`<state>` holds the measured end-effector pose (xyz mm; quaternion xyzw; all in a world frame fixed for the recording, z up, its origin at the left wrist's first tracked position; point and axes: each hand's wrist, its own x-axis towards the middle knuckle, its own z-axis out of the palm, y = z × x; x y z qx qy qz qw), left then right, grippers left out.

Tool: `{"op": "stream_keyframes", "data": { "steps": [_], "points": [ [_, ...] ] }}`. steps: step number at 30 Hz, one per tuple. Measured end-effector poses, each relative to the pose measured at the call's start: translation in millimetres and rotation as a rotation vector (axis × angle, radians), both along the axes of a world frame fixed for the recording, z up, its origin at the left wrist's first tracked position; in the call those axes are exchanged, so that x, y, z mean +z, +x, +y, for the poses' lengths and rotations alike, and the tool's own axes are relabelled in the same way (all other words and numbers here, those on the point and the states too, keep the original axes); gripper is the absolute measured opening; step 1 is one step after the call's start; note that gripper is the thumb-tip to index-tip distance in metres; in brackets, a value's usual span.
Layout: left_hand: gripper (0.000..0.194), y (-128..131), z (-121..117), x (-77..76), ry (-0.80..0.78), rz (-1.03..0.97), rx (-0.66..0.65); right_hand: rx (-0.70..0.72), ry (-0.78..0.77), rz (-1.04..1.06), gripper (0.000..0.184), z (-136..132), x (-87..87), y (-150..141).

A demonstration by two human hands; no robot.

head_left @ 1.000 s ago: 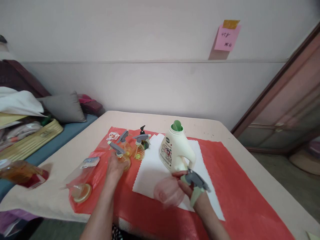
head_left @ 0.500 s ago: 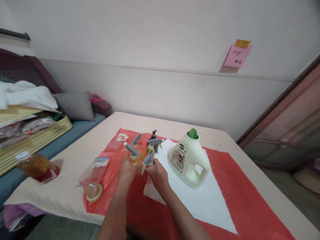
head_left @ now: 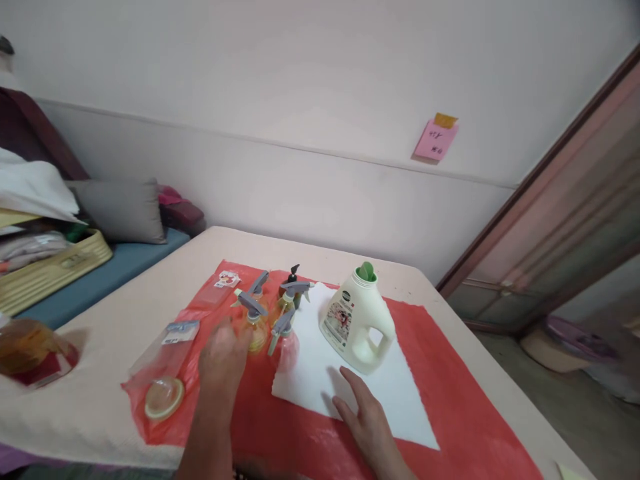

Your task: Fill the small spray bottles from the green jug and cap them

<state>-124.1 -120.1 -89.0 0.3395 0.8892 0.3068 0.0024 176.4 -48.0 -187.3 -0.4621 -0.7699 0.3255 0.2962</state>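
Note:
My left hand (head_left: 223, 351) is beside the front left spray bottle (head_left: 257, 335), which has a grey trigger head and amber liquid. Its fingers are blurred and partly hidden, so a grip cannot be made out. My right hand (head_left: 367, 420) hovers low over the white sheet (head_left: 320, 393), fingers spread, holding nothing. Close by on its left stands a clear spray bottle (head_left: 287, 350). Two more spray bottles, one at the back left (head_left: 257, 291) and one behind the middle (head_left: 286, 305), complete the cluster. A dark pump bottle (head_left: 293, 280) is partly hidden behind them.
A large pale green jug (head_left: 355, 320) with a green piece in its mouth stands on the white sheet. Red plastic (head_left: 450, 373) covers part of the table. At left are a round lid (head_left: 164, 399), a clear packet (head_left: 170, 350) and an amber bottle (head_left: 35, 353).
My right hand has let go of the clear spray bottle and moved right and toward me, fingers opening. My left hand has shifted left from its bottle. The view has turned right.

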Motion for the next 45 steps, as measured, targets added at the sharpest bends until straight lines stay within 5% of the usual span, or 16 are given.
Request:
{"op": "stream_keyframes", "data": {
  "steps": [3,6,9,12,16,20,23,33,39,45],
  "points": [
    [0.028,10,-1,14.2,0.178,-0.001,0.13,-0.192,0.046,0.091,0.064,15,3.7,28],
    [0.02,36,2,24.6,0.527,0.094,0.173,-0.397,0.082,0.203,0.08,45,17.7,37],
    [0.008,70,9,22.9,0.869,0.333,-0.038,-0.425,0.073,0.259,0.086,76,31.5,32],
    [0.008,101,22,4.5,0.94,0.417,-0.383,-0.376,0.031,0.306,0.074,95,34.9,24],
    [0.014,137,43,-38.9,0.69,0.31,-0.721,-0.347,-0.035,0.36,0.057,105,30.8,25],
    [0.021,167,52,-75.8,0.434,0.247,-0.831,-0.252,-0.113,0.441,0.052,108,31.5,34],
    [0.023,180,51,-87.9,0.215,0.188,-0.862,-0.196,-0.161,0.514,0.049,98,34.3,29],
    [0.038,166,48,-94.0,-0.605,0.007,-0.807,-0.126,-0.242,0.544,0.023,35,36.7,-21],
    [0.047,172,51,-86.0,-0.74,-0.006,-0.844,-0.095,-0.123,0.44,0.025,40,25.9,-11],
    [0.046,177,54,-83.1,-0.731,0.054,-0.81,-0.165,-0.008,0.322,0.055,55,16.3,8]
  ]
}}
